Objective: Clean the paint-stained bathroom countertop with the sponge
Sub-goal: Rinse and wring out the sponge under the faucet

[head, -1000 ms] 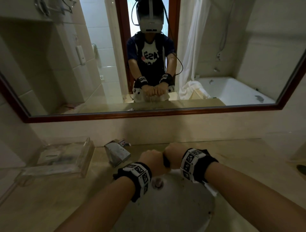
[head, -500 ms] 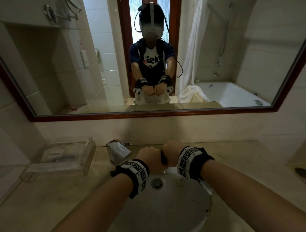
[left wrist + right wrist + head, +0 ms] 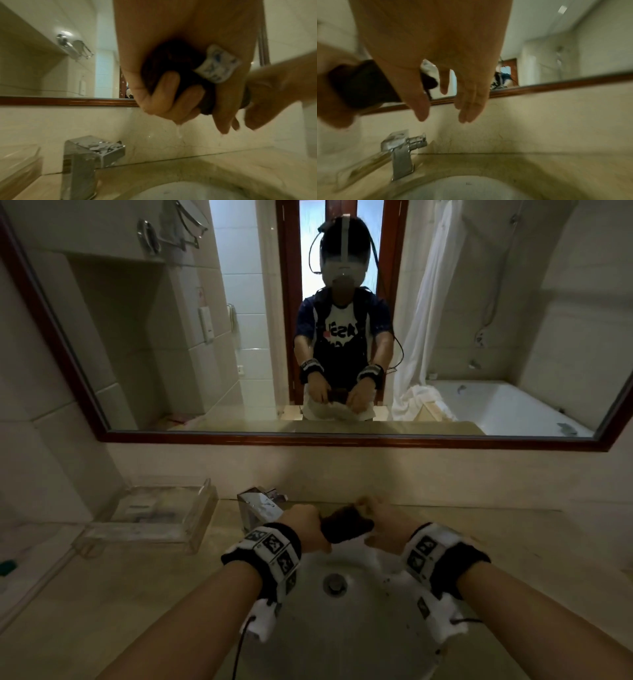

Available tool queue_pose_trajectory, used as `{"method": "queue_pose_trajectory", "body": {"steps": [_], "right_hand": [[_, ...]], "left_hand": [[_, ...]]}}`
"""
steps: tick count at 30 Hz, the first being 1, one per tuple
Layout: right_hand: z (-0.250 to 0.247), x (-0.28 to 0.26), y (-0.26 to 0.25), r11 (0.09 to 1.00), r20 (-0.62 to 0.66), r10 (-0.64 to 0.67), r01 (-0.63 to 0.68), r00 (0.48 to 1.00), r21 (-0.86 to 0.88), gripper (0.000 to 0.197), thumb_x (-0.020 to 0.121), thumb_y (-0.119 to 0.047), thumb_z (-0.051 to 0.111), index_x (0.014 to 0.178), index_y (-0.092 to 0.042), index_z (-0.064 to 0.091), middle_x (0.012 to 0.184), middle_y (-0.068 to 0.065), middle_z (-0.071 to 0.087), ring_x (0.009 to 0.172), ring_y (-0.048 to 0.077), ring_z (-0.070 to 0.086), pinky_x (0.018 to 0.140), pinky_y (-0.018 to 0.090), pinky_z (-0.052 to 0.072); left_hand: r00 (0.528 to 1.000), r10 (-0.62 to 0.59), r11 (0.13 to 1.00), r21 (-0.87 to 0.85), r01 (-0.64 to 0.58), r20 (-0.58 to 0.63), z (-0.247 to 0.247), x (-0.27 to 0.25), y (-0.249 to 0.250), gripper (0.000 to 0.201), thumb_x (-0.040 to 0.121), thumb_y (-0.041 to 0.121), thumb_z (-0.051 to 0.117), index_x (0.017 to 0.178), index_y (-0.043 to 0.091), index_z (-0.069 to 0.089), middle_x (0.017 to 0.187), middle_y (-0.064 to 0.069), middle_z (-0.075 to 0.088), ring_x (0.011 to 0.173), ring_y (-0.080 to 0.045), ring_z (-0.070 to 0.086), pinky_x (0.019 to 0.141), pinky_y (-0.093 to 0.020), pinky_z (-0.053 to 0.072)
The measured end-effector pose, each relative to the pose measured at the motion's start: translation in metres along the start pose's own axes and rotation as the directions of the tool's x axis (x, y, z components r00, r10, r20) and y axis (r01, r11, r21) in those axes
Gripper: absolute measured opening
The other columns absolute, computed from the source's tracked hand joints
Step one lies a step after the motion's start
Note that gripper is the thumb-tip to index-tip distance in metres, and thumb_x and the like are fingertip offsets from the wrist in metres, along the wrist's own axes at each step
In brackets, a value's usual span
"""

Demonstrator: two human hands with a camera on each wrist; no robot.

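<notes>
- Left hand (image 3: 306,527) grips the dark, wet sponge (image 3: 346,527) in curled fingers.
- Right hand (image 3: 383,530), just right of it, fingers loosened straight, thumb against the sponge.
- White round basin (image 3: 359,628) lies beneath both hands.

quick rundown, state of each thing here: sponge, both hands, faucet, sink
sponge: dark, held over the sink, dripping
left hand: grips the sponge
right hand: fingers straight, letting go
faucet: no water running
sink: drain open, dark specks

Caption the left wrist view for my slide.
Left hand grips dark sponge dripping above the sink.
</notes>
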State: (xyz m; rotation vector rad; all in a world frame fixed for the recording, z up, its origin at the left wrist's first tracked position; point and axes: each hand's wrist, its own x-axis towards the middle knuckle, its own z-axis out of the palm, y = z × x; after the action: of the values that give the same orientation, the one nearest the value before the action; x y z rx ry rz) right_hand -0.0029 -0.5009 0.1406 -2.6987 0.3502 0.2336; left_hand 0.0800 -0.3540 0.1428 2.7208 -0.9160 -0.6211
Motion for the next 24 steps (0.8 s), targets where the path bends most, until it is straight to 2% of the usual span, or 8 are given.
{"method": "queue_pose_trajectory", "body": {"steps": [2,4,5,7,11,16,21,24], "right_hand": [[0.000,0.001,0.016,0.942,0.013,0.140,-0.137,0.990,0.305,0.045,0.095,-0.020,0.049,0.135,-0.003,0.039,0.117,0.016,0.057,0.095,0.033,0.063,0.073,0.030,0.050],[0.000,0.000,0.018,0.707,0.143,0.242,-0.275,0.960,0.652,0.050,0.098,-0.042,0.036,0.128,-0.003,0.047,0.090,0.014,0.064,0.067,0.030,0.065,0.063,0.032,0.052],[0.000,0.000,0.016,0.605,0.218,0.243,-0.324,0.945,0.728,0.060,0.094,-0.055,0.032,0.120,-0.004,0.051,0.084,0.016,0.066,0.063,0.030,0.065,0.060,0.033,0.054],[0.001,0.002,0.005,0.584,0.284,0.220,-0.359,0.933,0.728,0.065,0.086,-0.069,0.032,0.102,-0.008,0.052,0.082,0.020,0.068,0.065,0.033,0.067,0.059,0.036,0.056],[0.005,0.005,-0.005,0.635,0.173,0.162,-0.237,0.971,0.735,0.038,0.085,-0.029,0.066,0.109,-0.005,0.051,0.090,0.014,0.065,0.066,0.029,0.067,0.067,0.043,0.059],[0.013,0.014,-0.005,0.554,0.170,0.040,-0.164,0.985,0.816,0.044,0.079,0.005,0.068,0.114,-0.010,0.047,0.096,0.006,0.056,0.077,0.022,0.065,0.059,0.035,0.060],[0.024,0.028,-0.013,0.610,0.180,-0.044,-0.116,0.983,0.784,0.039,0.080,0.013,0.061,0.117,0.002,0.056,0.097,0.010,0.062,0.088,0.025,0.062,0.083,0.041,0.053],[0.029,0.036,-0.027,0.641,0.214,-0.052,-0.132,0.975,0.756,0.019,0.083,0.009,0.058,0.098,-0.002,0.062,0.093,0.011,0.064,0.085,0.027,0.062,0.087,0.044,0.051]], "left_hand": [[0.999,-0.015,0.997,-0.079,0.012,-0.042,-0.003,-0.002,-0.011,0.045,0.075,0.024,0.075,0.113,0.008,0.057,0.111,-0.010,0.064,0.103,-0.025,0.062,0.081,-0.029,0.049],[0.999,-0.012,0.992,-0.125,0.007,-0.039,-0.002,-0.005,-0.016,0.051,0.073,0.018,0.075,0.116,0.008,0.048,0.115,-0.010,0.058,0.106,-0.027,0.058,0.085,-0.033,0.049],[1.000,-0.010,0.988,-0.151,0.006,-0.028,0.001,-0.005,-0.016,0.050,0.073,0.015,0.074,0.114,0.009,0.046,0.115,-0.011,0.056,0.106,-0.028,0.057,0.085,-0.035,0.050],[0.999,-0.004,0.977,-0.213,-0.006,-0.045,0.008,-0.004,-0.017,0.046,0.070,0.010,0.072,0.105,0.015,0.042,0.114,-0.009,0.052,0.102,-0.027,0.055,0.080,-0.034,0.051],[0.992,-0.011,0.923,-0.382,-0.038,-0.127,0.015,-0.006,-0.029,0.044,0.070,0.007,0.070,0.096,0.017,0.036,0.102,-0.007,0.046,0.079,-0.019,0.052,0.056,-0.023,0.044],[0.984,-0.112,0.760,-0.650,-0.007,-0.140,0.008,-0.019,-0.056,0.016,0.080,0.004,0.065,0.086,0.016,0.056,0.082,-0.005,0.058,0.049,-0.014,0.061,0.044,-0.023,0.055],[0.959,-0.237,0.623,-0.782,0.027,-0.156,0.008,-0.026,-0.081,0.026,0.074,0.005,0.072,0.092,0.017,0.060,0.089,-0.003,0.056,0.057,-0.013,0.064,0.037,-0.015,0.048],[0.934,-0.275,0.601,-0.799,-0.017,-0.227,0.011,-0.028,-0.102,0.031,0.067,0.011,0.078,0.085,0.021,0.056,0.079,0.002,0.056,0.077,-0.021,0.058,0.055,-0.021,0.048]]}}
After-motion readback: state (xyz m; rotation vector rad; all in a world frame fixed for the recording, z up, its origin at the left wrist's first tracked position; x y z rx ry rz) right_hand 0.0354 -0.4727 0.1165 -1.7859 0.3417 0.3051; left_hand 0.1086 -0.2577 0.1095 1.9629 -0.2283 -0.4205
